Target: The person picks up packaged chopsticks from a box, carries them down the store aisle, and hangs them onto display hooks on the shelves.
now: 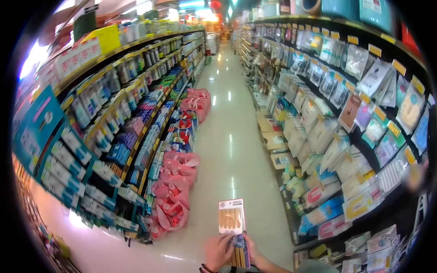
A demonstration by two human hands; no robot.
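Low in front of me, both hands hold carded packs upright over the aisle. My left hand [218, 252], with a dark band at its wrist, has its fingers closed at the lower edge of a white carded pack [231, 216]. Several tan, wood-coloured pieces show on that card; their exact kind is too small to make out. My right hand [254, 252] grips the right edge of a second pack [240, 255], dark with long tan sticks, just below the white one. Part of the right thumb and fingers is hidden behind the packs.
Shelves of packaged goods [150, 102] line the left side, with pink baskets [172, 195] on the floor along them. Hanging packets [318, 132] fill the right-hand rack. A glossy tiled aisle [227, 150] runs ahead between them. A teal display stand [38, 129] stands at left.
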